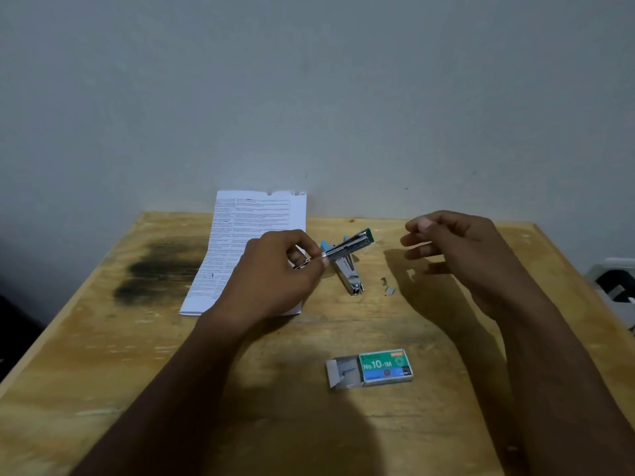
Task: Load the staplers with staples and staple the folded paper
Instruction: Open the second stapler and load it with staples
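My left hand (275, 273) holds a small metal stapler with a green end (350, 245), raised above the table with its tray pulled out toward my fingers. A second stapler with a blue body (347, 274) lies on the table just below it. My right hand (446, 238) hovers to the right, with thumb and fingers pinched; whether a staple strip is between them is too blurred to tell. The folded printed paper (247, 228) lies at the back left, partly under my left hand. A green staple box (374, 367) lies open near me, staples showing in its tray.
A few loose staple pieces (390, 289) lie on the wooden table (103, 355) to the right of the blue stapler. A dark burnt stain (161, 266) marks the table's left side. A grey wall stands right behind the table. A white object (615, 286) sits off the right edge.
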A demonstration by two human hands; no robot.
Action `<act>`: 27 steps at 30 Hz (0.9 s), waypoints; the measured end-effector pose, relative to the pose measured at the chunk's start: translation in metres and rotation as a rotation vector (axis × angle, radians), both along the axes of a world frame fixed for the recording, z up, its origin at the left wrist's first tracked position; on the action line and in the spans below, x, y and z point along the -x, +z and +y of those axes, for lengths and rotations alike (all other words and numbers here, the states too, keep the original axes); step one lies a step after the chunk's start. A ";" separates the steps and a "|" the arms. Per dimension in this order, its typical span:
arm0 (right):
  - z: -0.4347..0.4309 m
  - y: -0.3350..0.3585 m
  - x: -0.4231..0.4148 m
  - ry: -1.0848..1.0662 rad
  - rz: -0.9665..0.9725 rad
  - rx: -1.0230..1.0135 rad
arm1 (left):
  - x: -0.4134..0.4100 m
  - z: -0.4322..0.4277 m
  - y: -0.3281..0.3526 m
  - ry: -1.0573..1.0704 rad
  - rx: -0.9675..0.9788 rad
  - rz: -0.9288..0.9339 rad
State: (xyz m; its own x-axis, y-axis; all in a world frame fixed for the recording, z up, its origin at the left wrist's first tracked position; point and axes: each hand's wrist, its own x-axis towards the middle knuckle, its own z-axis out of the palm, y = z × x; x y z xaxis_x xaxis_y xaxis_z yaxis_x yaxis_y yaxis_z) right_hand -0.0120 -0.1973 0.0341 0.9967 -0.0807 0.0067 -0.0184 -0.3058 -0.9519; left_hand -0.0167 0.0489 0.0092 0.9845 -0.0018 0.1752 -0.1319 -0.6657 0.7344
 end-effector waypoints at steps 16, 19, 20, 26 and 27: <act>0.026 -0.012 0.005 0.436 -0.062 0.413 | 0.004 0.014 0.012 -0.350 0.124 0.377; 0.028 -0.013 0.004 0.416 -0.072 0.427 | 0.004 0.016 0.011 -0.378 0.144 0.397; 0.028 -0.014 0.004 0.405 -0.078 0.434 | 0.005 0.016 0.011 -0.387 0.134 0.394; 0.029 -0.018 0.003 0.359 -0.096 0.480 | 0.004 0.017 0.006 -0.365 0.062 0.329; 0.030 -0.016 0.003 0.358 -0.121 0.492 | 0.004 0.018 0.006 -0.346 0.054 0.313</act>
State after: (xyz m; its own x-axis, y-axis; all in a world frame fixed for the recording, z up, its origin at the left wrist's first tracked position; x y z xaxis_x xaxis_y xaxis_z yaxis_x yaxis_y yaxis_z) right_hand -0.0154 -0.1674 0.0176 0.9511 0.3001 0.0729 0.2662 -0.6767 -0.6865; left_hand -0.0207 0.0672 0.0148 0.9331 -0.3384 -0.1216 -0.1059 -0.5818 0.8064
